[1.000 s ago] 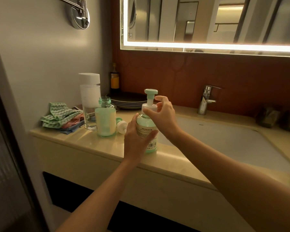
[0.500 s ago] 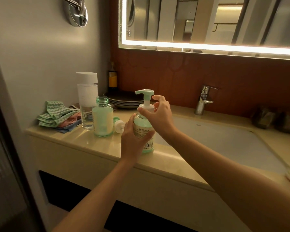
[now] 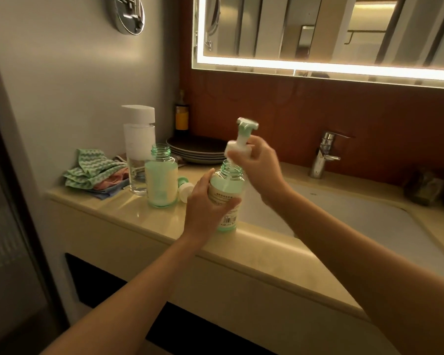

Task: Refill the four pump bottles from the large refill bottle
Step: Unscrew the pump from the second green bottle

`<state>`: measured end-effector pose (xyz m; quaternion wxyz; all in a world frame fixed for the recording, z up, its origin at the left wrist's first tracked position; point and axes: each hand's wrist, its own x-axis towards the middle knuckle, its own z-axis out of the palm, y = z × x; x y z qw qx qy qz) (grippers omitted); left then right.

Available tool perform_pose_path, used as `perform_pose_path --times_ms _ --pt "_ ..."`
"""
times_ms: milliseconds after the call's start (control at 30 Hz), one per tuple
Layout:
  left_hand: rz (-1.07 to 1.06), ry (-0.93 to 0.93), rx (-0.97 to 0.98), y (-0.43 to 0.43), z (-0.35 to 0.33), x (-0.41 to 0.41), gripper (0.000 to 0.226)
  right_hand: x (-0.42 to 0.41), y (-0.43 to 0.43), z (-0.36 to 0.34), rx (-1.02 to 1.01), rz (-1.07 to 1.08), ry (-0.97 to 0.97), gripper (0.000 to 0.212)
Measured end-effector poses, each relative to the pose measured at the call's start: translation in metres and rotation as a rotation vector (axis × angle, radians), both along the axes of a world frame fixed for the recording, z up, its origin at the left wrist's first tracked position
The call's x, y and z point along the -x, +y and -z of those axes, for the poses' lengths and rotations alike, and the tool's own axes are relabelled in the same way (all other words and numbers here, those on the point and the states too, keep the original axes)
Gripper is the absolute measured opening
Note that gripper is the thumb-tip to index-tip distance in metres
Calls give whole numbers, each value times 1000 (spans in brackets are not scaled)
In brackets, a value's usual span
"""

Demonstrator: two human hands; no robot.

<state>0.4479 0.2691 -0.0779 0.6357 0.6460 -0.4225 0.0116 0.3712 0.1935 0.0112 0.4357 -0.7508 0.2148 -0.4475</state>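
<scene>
On the counter [image 3: 128, 213] left of the sink [image 3: 344, 221], cloths [image 3: 92, 170] lie left of the tall bottle [image 3: 139, 149].

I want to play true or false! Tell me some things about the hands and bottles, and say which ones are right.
1. The right hand holds the pump head up off the bottle's neck. True.
2. The left hand holds nothing. False: it grips the labelled bottle.
3. The other green bottle has no pump on it. True.
4. Only one plate is there. False: several plates are stacked on the counter.
5. The tap is running. False: no water shows.
</scene>
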Motion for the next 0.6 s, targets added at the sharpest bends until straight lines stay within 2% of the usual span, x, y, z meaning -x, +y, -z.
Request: perform_pose_path --times_ms 167,200,267,367,467,600 --pt "-68 45 -31 -10 -8 -21 76 19 -36 -60 -85 91 -269 11" --pt "-76 57 -40 -13 -10 -26 76 23 -48 -67 -115 115 -311 12" --pt "-87 94 -45 -19 -14 -34 75 30 -69 -69 -143 175 -347 31" --pt "-116 147 -57 -34 -19 -47 75 24 -94 -45 -170 178 -274 46" --pt "-147 147 -82 -52 -17 -61 76 4 -109 -14 -265 131 -107 53" --pt "-187 159 -99 -70 -16 -77 78 -35 -129 15 -328 116 99 47"
